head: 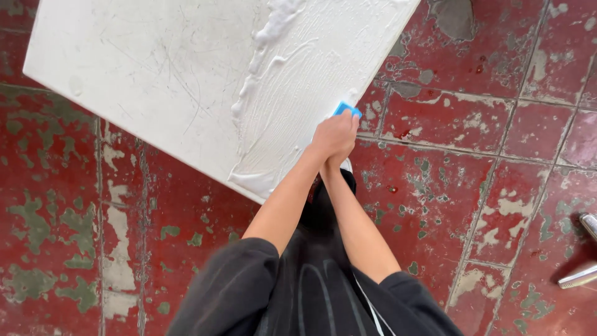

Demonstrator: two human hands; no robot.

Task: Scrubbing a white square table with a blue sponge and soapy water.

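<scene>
Both hands stacked, left hand (333, 134) over right hand (339, 163), fingers clamped on blue scraper (346, 109) at white board (155, 74) edge (wet paste ridge (261, 56) alongside); board lies on worn red tile floor (472, 186), metal legs (581, 252) well right

— What sort of place is this?
— A rough work yard or workshop floor, I'd say. The red floor tiles (485, 118) are worn, paint flaking to grey and green.
— Anything else?
— A big white board (155, 74) smeared with wet paste (280, 118), and metal legs (581, 274) at the edge.
</scene>
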